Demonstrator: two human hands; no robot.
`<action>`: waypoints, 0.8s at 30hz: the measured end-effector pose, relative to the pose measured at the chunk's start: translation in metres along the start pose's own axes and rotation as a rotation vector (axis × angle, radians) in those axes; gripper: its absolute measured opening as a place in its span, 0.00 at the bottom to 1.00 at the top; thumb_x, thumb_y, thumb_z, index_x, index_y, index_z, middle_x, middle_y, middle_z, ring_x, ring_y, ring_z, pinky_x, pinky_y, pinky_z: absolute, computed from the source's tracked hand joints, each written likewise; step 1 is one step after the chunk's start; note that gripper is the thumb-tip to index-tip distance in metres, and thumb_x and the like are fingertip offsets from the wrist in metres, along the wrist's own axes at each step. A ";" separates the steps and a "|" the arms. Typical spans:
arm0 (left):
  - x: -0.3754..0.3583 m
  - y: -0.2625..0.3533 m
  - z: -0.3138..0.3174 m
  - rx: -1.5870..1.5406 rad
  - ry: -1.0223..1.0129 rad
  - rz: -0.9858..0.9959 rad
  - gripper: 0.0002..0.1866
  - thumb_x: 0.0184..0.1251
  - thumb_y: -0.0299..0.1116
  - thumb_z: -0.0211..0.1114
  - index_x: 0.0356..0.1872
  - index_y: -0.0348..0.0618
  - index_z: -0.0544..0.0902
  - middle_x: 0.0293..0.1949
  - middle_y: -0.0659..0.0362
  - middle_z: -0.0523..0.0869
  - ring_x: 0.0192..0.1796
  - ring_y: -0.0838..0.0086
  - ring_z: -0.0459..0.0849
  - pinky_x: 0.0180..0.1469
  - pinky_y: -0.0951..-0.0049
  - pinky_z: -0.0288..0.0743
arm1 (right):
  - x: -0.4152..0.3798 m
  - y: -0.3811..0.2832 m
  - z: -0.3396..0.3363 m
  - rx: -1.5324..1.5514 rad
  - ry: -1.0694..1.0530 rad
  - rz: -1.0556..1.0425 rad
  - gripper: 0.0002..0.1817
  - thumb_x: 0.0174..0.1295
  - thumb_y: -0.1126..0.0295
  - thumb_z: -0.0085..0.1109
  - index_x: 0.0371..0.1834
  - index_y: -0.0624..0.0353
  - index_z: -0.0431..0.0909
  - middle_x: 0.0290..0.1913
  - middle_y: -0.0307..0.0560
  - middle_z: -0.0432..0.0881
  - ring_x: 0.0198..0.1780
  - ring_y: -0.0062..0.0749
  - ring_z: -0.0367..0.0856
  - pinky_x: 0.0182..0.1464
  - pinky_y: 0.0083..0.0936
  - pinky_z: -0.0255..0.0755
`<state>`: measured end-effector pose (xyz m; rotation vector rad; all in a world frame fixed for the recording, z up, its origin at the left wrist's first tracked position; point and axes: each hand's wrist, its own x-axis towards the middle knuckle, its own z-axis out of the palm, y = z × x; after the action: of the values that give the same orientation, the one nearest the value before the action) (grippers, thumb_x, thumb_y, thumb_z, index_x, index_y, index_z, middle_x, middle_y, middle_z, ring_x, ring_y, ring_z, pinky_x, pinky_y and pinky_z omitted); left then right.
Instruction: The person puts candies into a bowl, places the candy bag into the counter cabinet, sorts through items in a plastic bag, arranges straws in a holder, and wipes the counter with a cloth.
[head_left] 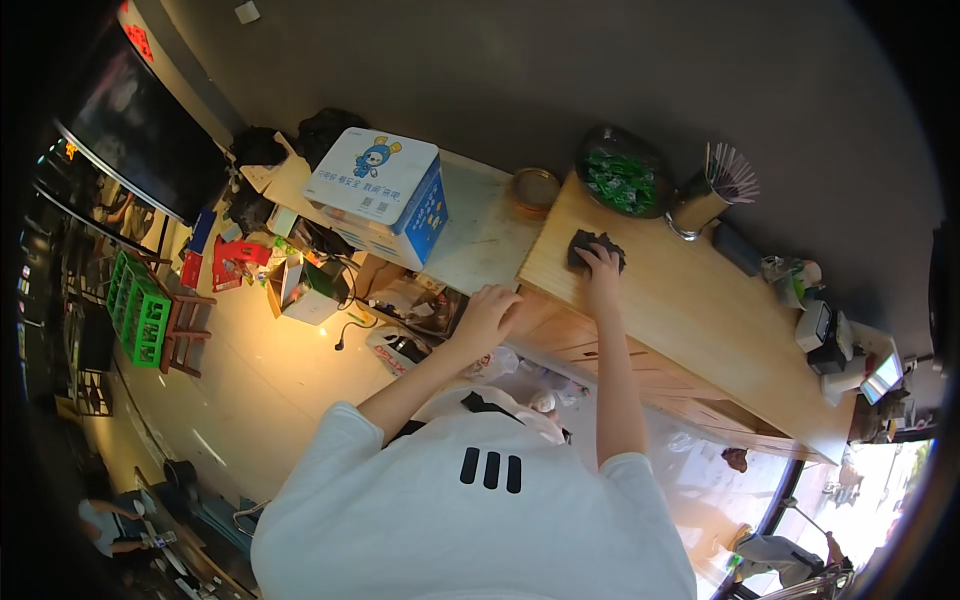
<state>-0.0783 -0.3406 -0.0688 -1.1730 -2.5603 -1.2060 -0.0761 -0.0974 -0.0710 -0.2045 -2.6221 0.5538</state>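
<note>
On the wooden counter point(690, 290), near its left end, my right hand point(602, 272) presses a dark cloth point(580, 246) down with its fingers bent over it. Part of the cloth is hidden under the hand. My left hand point(485, 318) holds nothing and hovers by the counter's front left corner, fingers loosely bent and thumb apart. Behind the cloth stands a black bowl point(592, 148) filled with small green-wrapped pieces. A metal cup point(697, 213) full of thin sticks is beside the bowl.
Left of the counter, a white and blue box point(385, 190) stands on a lower grey surface point(475, 235) with a round brown dish point(535, 190). A dark box point(736, 248) and small devices line the counter's right. Boxes, cables and a green crate point(138, 310) occupy the floor area left.
</note>
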 end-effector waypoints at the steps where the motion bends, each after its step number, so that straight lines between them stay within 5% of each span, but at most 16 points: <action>1: -0.004 -0.006 -0.004 -0.013 -0.015 -0.010 0.14 0.54 0.28 0.62 0.43 0.41 0.78 0.42 0.53 0.77 0.49 0.57 0.73 0.50 0.61 0.66 | -0.001 -0.003 0.005 0.058 -0.034 -0.040 0.22 0.46 0.85 0.52 0.45 0.55 0.82 0.52 0.51 0.76 0.50 0.51 0.69 0.56 0.38 0.68; 12: -0.049 -0.021 -0.016 -0.140 -0.066 0.021 0.11 0.58 0.30 0.61 0.42 0.41 0.78 0.40 0.53 0.77 0.46 0.57 0.74 0.47 0.61 0.67 | -0.046 -0.045 -0.027 0.271 -0.113 -0.123 0.23 0.42 0.89 0.51 0.40 0.55 0.82 0.50 0.48 0.77 0.50 0.51 0.68 0.56 0.39 0.67; 14: -0.061 -0.025 -0.020 -0.186 -0.187 -0.124 0.11 0.60 0.32 0.61 0.42 0.41 0.78 0.42 0.53 0.77 0.49 0.58 0.74 0.53 0.62 0.65 | -0.046 -0.040 -0.048 0.120 0.070 0.002 0.22 0.45 0.89 0.48 0.41 0.56 0.82 0.51 0.48 0.77 0.51 0.50 0.68 0.55 0.38 0.66; 17: -0.082 -0.025 -0.018 -0.159 -0.107 -0.131 0.10 0.59 0.31 0.62 0.40 0.40 0.79 0.41 0.53 0.78 0.48 0.57 0.74 0.52 0.61 0.67 | -0.049 -0.012 -0.037 -0.072 0.224 0.044 0.22 0.46 0.88 0.48 0.42 0.56 0.82 0.53 0.48 0.76 0.51 0.51 0.68 0.55 0.38 0.66; 24: -0.138 -0.014 -0.023 -0.144 -0.048 -0.309 0.09 0.58 0.31 0.62 0.39 0.40 0.80 0.40 0.52 0.79 0.48 0.56 0.75 0.53 0.61 0.68 | -0.061 0.000 -0.014 -0.093 0.024 0.112 0.20 0.50 0.84 0.52 0.46 0.55 0.81 0.56 0.49 0.74 0.51 0.50 0.67 0.57 0.39 0.66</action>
<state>0.0039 -0.4455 -0.1125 -0.8584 -2.8094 -1.4612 -0.0154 -0.1064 -0.0834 -0.3866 -2.6267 0.4635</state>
